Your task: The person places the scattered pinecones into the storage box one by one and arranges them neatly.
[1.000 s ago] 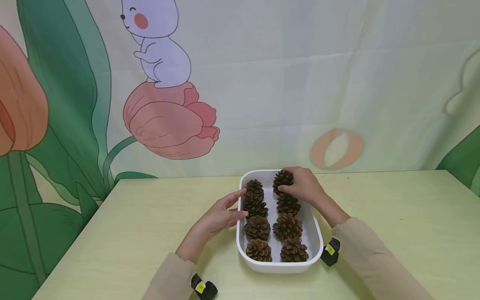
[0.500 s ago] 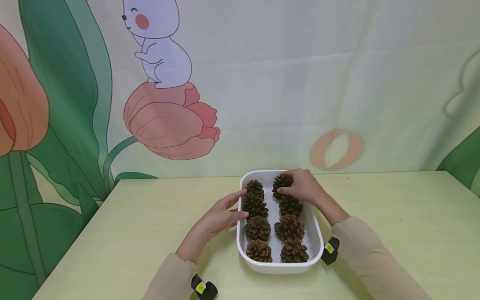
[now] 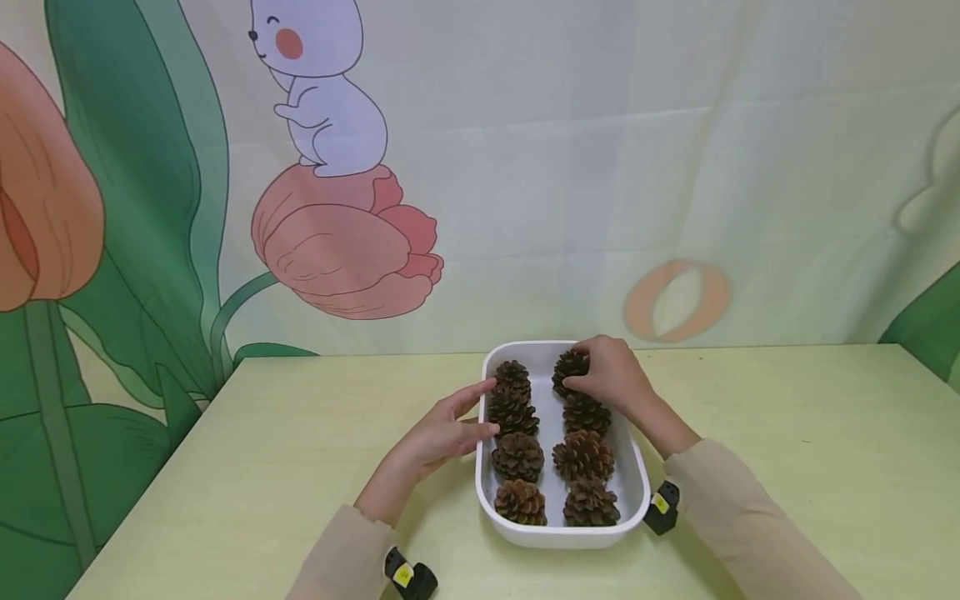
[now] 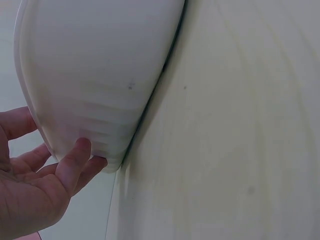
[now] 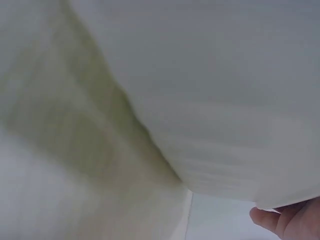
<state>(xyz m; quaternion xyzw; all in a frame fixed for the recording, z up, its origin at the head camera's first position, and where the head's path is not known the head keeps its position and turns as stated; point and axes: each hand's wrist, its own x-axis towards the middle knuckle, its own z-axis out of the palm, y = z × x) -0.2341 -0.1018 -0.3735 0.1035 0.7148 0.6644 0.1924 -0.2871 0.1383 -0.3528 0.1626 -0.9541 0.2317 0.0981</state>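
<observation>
A white plastic tray [image 3: 563, 537] stands on the table and carries two lengthwise rows of brown pine cones. My left hand [image 3: 442, 431] holds the tray's left side, with thumb and index fingertips at the rim. From the left wrist view, several of that hand's fingers [image 4: 76, 162] lie against the outer wall. My right hand [image 3: 611, 372] reaches over the far right corner and grips the farthest pine cone [image 3: 570, 367] of the right row, covering part of it. Just below that hand sits another pine cone [image 3: 587, 415]. In the right wrist view the tray wall hides most of the hand.
Around the tray spreads the pale yellow table [image 3: 315, 467]. A printed cloth backdrop [image 3: 525, 208] hangs behind the table's far edge. Nearer in the right row lie a third pine cone [image 3: 582, 456] and a front one [image 3: 591, 502]. The left row has several, including a front cone [image 3: 521, 503].
The right hand has drawn the far pine cone slightly nearer. The second and third cones of the right row have shifted a little rightward. The left hand stays at the tray's side.
</observation>
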